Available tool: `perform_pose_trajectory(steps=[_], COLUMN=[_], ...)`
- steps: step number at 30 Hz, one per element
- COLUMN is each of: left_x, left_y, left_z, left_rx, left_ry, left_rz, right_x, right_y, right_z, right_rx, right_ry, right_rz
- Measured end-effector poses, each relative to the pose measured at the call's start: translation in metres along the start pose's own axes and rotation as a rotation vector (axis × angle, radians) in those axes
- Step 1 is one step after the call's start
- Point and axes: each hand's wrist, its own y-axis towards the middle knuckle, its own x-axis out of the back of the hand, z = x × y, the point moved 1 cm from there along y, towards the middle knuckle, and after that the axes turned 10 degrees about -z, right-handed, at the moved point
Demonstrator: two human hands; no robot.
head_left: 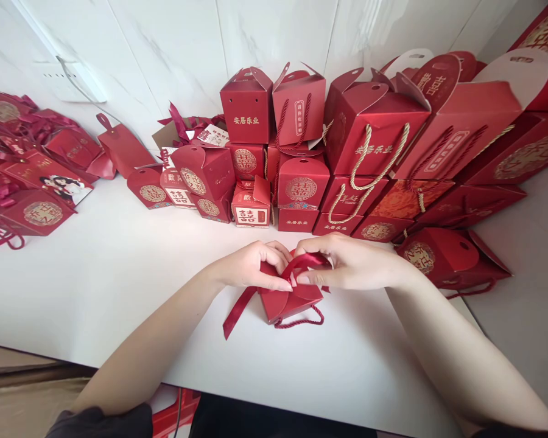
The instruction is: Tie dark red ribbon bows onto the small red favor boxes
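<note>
Near the front edge of the white table (pixel 119 274), a little toward five o'clock from its middle, sits a small red gift box (pixel 288 301) with both hands on it. The left hand (pixel 249 266) comes in from seven o'clock; its thumb and forefinger are closed in a pinch on the red ribbon (pixel 301 263) just above the box top. The right hand (pixel 354 261) comes in from four o'clock, its fingers curled and likewise pinched on the ribbon, which arches in a loop between the two hands. One loose ribbon tail (pixel 235 313) trails off the box toward eight o'clock, lying flat on the table, and a twisted cord handle (pixel 301 321) hangs out at the box's six o'clock side.

By the look of it the box is already folded up and its flap closed; the bow is only half made (one loop formed, no finished knot showing), so the tying and tidying of the ends remain.

At twelve o'clock a stack of red boxes (pixel 296 134) stands against the wall, and at nine o'clock lie flat, unfolded red bags (pixel 36 182).
</note>
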Motion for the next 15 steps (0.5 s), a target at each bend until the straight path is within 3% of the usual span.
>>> perform_pose_trajectory(steps=[3, 9, 15], left_x=[0.001, 0.002, 0.0], left_y=[0.0, -0.001, 0.001], left_z=[0.0, 0.001, 0.006], left_rx=[-0.021, 0.011, 0.056], left_ry=[-0.002, -0.083, -0.23], left_rz=[0.006, 0.028, 0.011], right_x=[0.0, 0.004, -0.009], right_y=[-0.001, -0.004, -0.002], right_z=[0.002, 0.003, 0.012], right_rx=[0.012, 0.178, 0.378], right_ry=[-0.044, -0.066, -0.148], right_rz=[0.051, -0.167, -0.117])
